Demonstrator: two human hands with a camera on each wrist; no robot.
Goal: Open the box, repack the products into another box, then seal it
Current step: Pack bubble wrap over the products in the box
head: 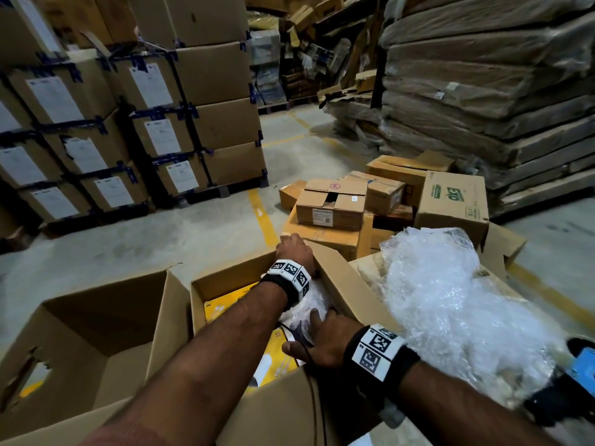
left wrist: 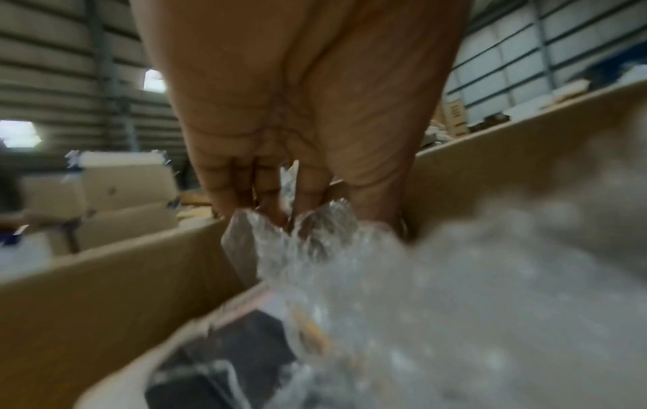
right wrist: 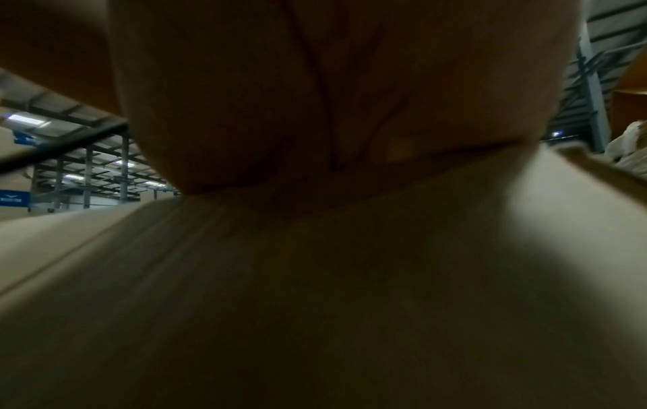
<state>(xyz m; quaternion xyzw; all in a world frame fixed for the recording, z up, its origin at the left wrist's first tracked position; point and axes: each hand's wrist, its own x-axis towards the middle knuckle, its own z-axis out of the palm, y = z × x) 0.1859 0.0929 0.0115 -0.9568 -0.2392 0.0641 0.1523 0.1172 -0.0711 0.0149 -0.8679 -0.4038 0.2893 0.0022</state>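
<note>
An open cardboard box [head: 338,284] stands in front of me with yellow product cartons [head: 225,304] inside. A bubble-wrapped item [head: 310,300] lies on top of them against the right wall. My left hand [head: 293,249] is at the box's far corner. In the left wrist view its fingers [left wrist: 308,188] curl down into the bubble wrap [left wrist: 315,243], and their tips are hidden. My right hand [head: 318,336] rests with spread fingers on the near end of the wrapped item, its wrist on the box flap [right wrist: 315,276].
An empty open box [head: 96,333] stands to the left. A big heap of bubble wrap [head: 450,300] lies on a carton to the right, with a blue and black tool [head: 579,368] beside it. Loose cartons [head: 331,204] sit on the floor ahead. Stacked boxes [head: 154,117] fill the left.
</note>
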